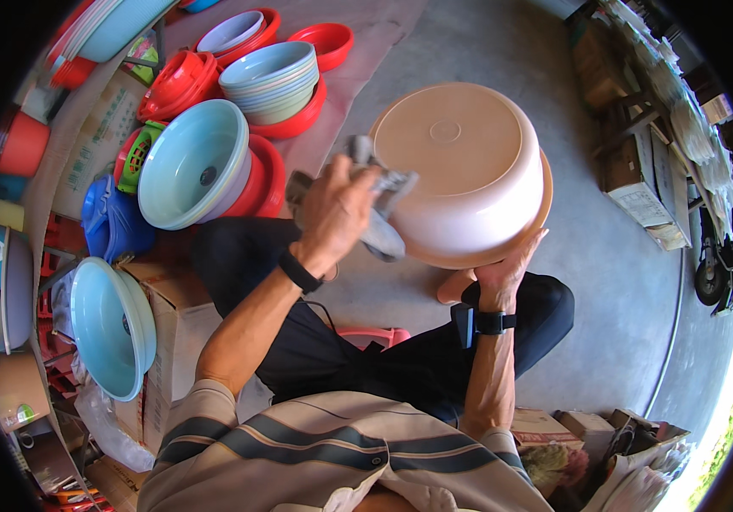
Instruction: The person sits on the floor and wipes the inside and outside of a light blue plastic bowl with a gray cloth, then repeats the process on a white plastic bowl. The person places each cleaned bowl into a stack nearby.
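A large pale peach plastic basin (462, 211) is tipped bottom-up in front of me, its round base facing the camera. My right hand (506, 272) grips its rim from below, with part of the fingers hidden behind the rim. A crumpled grey cloth (382, 233) is in my left hand (341, 214), which is at the basin's left side; the cloth is blurred, and whether it touches the wall cannot be told.
Stacked light blue basins (194, 166) and red basins (328, 46) stand on a sheet to the left. Another blue basin (101, 329) leans on a cardboard box (181, 333). Cartons (642, 185) line the right side, and a blue plastic item (110, 217) lies near my left knee.
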Available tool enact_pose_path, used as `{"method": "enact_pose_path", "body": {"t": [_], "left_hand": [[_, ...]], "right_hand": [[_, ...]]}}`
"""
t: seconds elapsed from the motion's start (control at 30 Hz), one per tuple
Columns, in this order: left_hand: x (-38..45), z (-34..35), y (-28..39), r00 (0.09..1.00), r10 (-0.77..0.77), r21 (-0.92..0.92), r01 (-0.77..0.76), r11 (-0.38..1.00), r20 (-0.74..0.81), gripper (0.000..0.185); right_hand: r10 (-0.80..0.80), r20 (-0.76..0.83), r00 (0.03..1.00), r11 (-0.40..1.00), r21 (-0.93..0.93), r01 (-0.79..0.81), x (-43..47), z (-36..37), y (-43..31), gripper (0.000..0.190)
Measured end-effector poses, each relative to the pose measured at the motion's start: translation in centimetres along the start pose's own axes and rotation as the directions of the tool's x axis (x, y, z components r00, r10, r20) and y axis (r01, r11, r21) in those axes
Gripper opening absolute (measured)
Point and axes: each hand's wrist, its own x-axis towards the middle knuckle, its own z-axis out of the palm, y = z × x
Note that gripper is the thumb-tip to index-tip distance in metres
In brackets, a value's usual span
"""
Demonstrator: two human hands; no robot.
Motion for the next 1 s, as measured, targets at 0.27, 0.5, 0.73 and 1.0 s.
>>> {"method": "enact_pose_path", "body": {"t": [0.27,0.5,0.73,1.0], "left_hand": [[-1.2,2.8,5.6,0.953,0.202,-0.058,-0.220,0.974,-0.225,0.048],[-1.3,2.4,1.7,0.976,0.200,0.054,-0.196,0.979,-0.090,0.034],[-1.6,0.5,-7.6,0.976,-0.217,-0.389,0.197,0.900,-0.006,0.029],[-1.2,-3.6,-4.3,0.945,-0.324,-0.822,0.224,0.524,0.051,0.039]], "right_hand": [[-0.056,-0.005,0.998,0.996,-0.073,0.055,-1.1,2.3,1.3,0.082],[-0.023,-0.075,0.997,0.999,-0.029,0.020,-1.5,2.6,-0.5,0.080],[-0.194,0.174,0.965,0.981,0.015,0.194,-0.4,1.7,-1.6,0.078],[-0.153,0.283,0.947,0.987,0.082,0.135,-1.3,2.5,-1.3,0.079]]}}
